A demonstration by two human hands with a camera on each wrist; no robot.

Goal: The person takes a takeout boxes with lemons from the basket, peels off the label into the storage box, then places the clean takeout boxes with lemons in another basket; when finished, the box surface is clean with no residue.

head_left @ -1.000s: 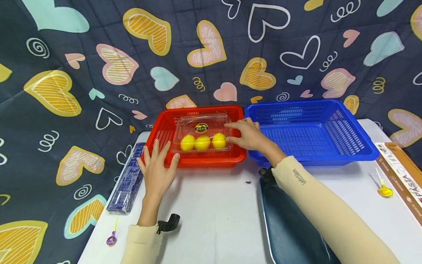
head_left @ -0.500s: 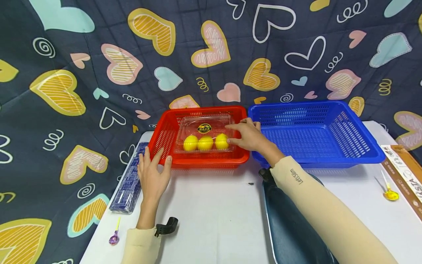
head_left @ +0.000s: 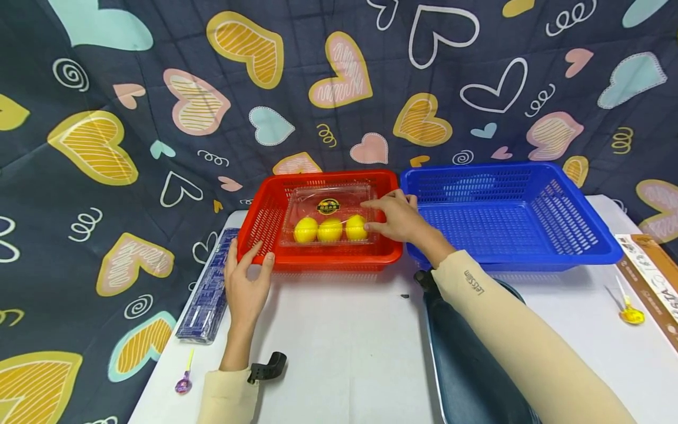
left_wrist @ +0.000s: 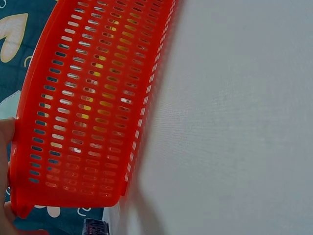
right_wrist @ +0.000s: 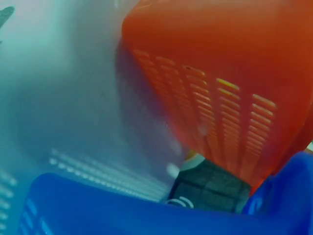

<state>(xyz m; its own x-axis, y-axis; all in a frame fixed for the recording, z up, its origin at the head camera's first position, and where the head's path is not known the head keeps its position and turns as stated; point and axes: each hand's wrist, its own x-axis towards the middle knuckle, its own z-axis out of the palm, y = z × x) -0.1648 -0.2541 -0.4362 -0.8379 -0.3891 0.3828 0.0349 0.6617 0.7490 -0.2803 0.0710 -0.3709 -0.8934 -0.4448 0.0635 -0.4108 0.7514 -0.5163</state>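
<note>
While the clear clamshell box (head_left: 329, 215) of three yellow lemons (head_left: 330, 229) sits inside the red basket (head_left: 265, 206), toward its right half, the right hand (head_left: 401, 217) is on the box's right end: fingers spread over the lid edge, thumb low against the side beside the rightmost lemon, so it looks like a pinch on the box, though the contact under the palm is hidden. Left hand (head_left: 245, 282) is at the basket's front-left corner, fingers and thumb curled round the rim; the left wrist view shows the slotted wall (left_wrist: 88, 107) right against the fingers (left_wrist: 6, 147). Right wrist view is blurred, just red and blue basket walls

Judgement: step in hand is gripping the box. To do it well, keep the left hand bracing the basket so it doesn't skid on the white table (head_left: 339, 353), get the thumb properly under the box lip, and keep the box level since the lemons look free to roll and the lid may flex

Right of the red basket, touching or nearly so: blue basket (head_left: 508, 218). Left of it: blue packet (head_left: 206, 294) on the table edge; a dark tray (head_left: 466, 359) lies in front of the blue basket under the right forearm
</note>
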